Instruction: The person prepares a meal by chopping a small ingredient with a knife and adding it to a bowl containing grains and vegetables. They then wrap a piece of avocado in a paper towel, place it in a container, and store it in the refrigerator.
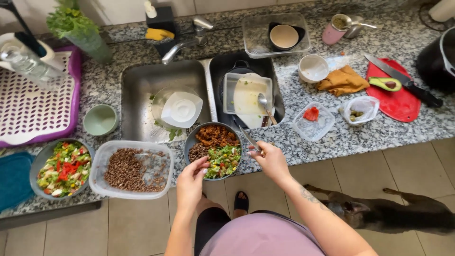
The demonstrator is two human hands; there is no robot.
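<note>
The left hand (192, 176) rests its curled fingers on the near rim of a dark bowl (189, 142) filled with lentils, a brown stew and chopped salad, steadying it at the desk (332, 137) edge just before the sink. The right hand (271, 159) is closed around the handle of a piece of cutlery (247, 136); its handle end is hidden in the fist and its tip, angled up toward the sink, is too thin to tell whether it is a fork or knife. Both forearms reach forward from the bottom of the view, the right one tattooed near the elbow.

Left of the bowl sits a clear plastic tub of lentils (135, 169), touching or nearly touching it, then a grey bowl of mixed salad (64, 168) partly over a blue cloth cut off by the frame. In the sink lie a white lid in a glass dish (181, 109) and a container with a spoon (247, 97). Farther right, a red cutting board (403, 106) carries a halved avocado and a knife. A dark dog (388, 213) lies on the tiled floor, its hindquarters out of the frame.
</note>
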